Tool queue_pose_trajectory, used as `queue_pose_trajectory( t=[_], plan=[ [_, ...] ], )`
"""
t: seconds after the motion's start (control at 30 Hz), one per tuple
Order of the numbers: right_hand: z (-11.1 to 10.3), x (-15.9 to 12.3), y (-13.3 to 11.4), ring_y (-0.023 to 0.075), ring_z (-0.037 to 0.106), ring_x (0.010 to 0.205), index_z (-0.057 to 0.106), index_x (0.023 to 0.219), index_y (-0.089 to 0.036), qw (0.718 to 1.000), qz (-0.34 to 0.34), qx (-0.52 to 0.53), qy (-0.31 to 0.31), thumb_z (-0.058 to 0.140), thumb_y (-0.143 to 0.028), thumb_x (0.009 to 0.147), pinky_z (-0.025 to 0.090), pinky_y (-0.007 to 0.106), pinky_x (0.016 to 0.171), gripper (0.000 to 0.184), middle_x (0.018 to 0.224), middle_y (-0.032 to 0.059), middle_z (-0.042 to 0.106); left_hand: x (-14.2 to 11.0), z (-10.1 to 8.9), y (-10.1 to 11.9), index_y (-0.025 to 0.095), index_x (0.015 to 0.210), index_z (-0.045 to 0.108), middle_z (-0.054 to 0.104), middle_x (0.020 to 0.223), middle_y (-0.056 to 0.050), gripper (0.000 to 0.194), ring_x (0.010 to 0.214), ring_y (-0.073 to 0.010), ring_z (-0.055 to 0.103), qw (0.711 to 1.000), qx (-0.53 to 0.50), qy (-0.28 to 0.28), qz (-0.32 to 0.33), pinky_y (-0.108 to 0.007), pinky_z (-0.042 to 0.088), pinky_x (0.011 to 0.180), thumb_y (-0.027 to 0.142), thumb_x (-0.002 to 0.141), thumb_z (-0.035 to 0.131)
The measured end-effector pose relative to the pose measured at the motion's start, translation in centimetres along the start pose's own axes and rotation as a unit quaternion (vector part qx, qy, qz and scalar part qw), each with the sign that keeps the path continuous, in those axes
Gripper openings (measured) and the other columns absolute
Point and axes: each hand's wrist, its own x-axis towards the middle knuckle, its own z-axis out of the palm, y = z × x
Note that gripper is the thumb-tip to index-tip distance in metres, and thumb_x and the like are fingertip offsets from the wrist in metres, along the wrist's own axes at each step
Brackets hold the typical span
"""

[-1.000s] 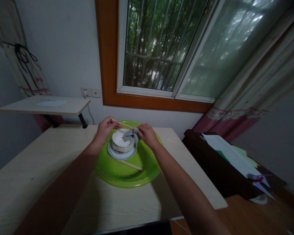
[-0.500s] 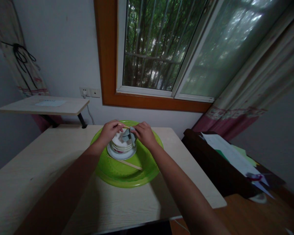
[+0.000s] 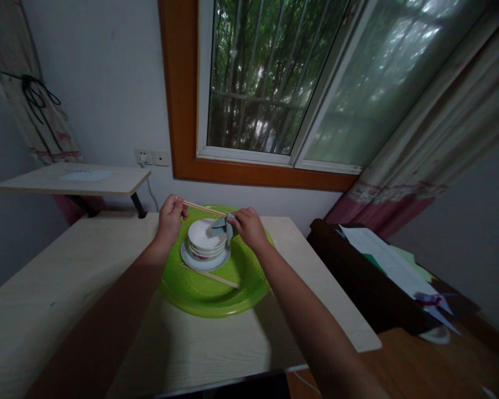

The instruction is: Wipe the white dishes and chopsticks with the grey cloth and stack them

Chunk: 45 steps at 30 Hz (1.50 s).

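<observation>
My left hand [image 3: 172, 218] is closed round one end of a pair of thin wooden chopsticks [image 3: 203, 208]. Their other end runs into a grey-green cloth [image 3: 228, 224], pinched by my right hand [image 3: 248, 226]. The cloth hangs in folds over the right side of a stack of white bowls [image 3: 202, 235]. Beneath the bowls is a white plate [image 3: 187, 256], inside a large bright green basin [image 3: 245, 299]. More chopsticks [image 3: 212, 275] lie in the basin in front of the plate.
The basin stands on a pale wooden table [image 3: 120, 244]. At the back left rises a small shelf [image 3: 75, 177] on black legs. A dark brown piece of furniture [image 3: 357, 271] holding papers [image 3: 382, 255] is to the right. Behind are a window [image 3: 258, 83] and a socket [image 3: 143, 157].
My left hand has moved left, away from my right hand, so a longer stretch of chopsticks shows between them. My right hand and the cloth have shifted slightly right.
</observation>
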Motion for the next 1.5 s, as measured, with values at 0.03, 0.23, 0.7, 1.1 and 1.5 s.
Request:
queue_pose_trajectory(
  t=[0.03,0.23,0.7,1.1,1.5],
  plan=[
    [0.0,0.0,0.1,0.0229,0.054,0.091,0.073,0.098,-0.02,1.0,-0.003,0.0,-0.003,0.057,-0.043,0.098,0.038,0.034,0.084,0.028,0.091,0.0079,0.07,0.0,0.0,0.0,0.022,0.079,0.052,0.054,0.071,0.001,0.028,0.057,-0.0104,0.05,1.0,-0.003,-0.004,-0.003,-0.024,0.04,0.053,0.047,0.091,0.056],
    [0.0,-0.1,-0.2,0.0224,0.055,0.091,0.073,0.097,-0.021,0.999,-0.021,0.025,-0.005,0.057,-0.043,0.099,0.039,0.033,0.082,0.027,0.09,0.0074,0.07,-0.3,0.4,0.0,0.02,0.077,0.055,0.057,0.068,0.001,0.03,0.055,-0.0108,0.052,0.997,-0.002,-0.079,-0.025,-0.024,0.04,0.053,0.048,0.089,0.057],
    [-0.8,0.0,-2.2,0.0247,0.054,0.095,0.072,0.106,-0.021,0.998,-0.046,-0.036,-0.03,0.053,-0.043,0.1,0.039,0.036,0.083,0.03,0.096,0.0097,0.07,-0.9,1.1,-0.5,0.021,0.07,0.06,0.056,0.057,0.002,0.027,0.055,-0.0149,0.053,0.973,0.102,-0.206,-0.009,-0.025,0.039,0.056,0.042,0.086,0.06],
    [-0.3,-0.1,-0.3,0.0261,0.053,0.093,0.071,0.106,-0.02,0.999,-0.012,-0.037,0.006,0.053,-0.04,0.1,0.039,0.037,0.083,0.027,0.096,0.0104,0.069,-0.1,-0.1,-0.3,0.021,0.082,0.056,0.054,0.066,0.003,0.017,0.055,-0.0106,0.051,0.996,0.077,-0.046,-0.004,-0.023,0.039,0.052,0.037,0.089,0.057],
    [-0.3,0.1,-1.9,0.0265,0.052,0.096,0.072,0.108,-0.02,0.995,-0.066,-0.054,-0.044,0.049,-0.045,0.101,0.035,0.037,0.081,0.034,0.097,0.011,0.069,-1.4,1.6,0.7,0.018,0.075,0.063,0.064,0.062,0.001,0.015,0.05,-0.0133,0.056,0.967,0.138,-0.213,-0.025,-0.025,0.042,0.051,0.032,0.082,0.06]
  ],
)
